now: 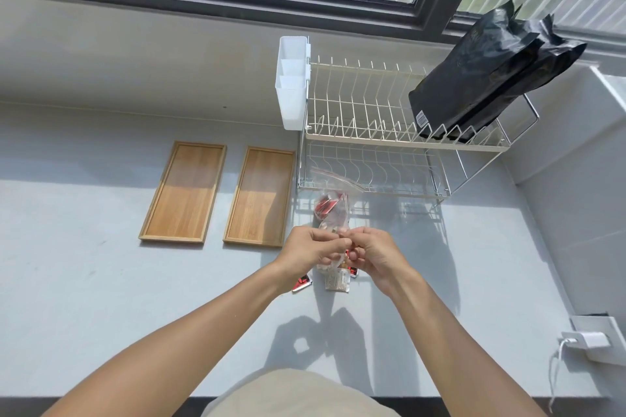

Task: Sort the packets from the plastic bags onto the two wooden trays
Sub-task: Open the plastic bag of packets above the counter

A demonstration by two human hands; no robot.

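Note:
Two bare wooden trays lie side by side on the grey counter, the left tray (184, 191) and the right tray (261, 196). To their right, my left hand (310, 252) and my right hand (371, 256) meet, both pinching the top of a clear plastic bag (330, 264) held between them. Below the hands a beige packet (337, 281) shows inside the bag, and a red packet (301, 282) pokes out under my left wrist. A second clear bag (333, 208) with red packets lies just beyond my hands.
A two-tier wire dish rack (372, 132) stands behind the bags, with a white cutlery holder (293, 85) on its left end and black pouches (487, 78) in the top tier. A white charger and cable (582, 340) sit at the counter's right edge.

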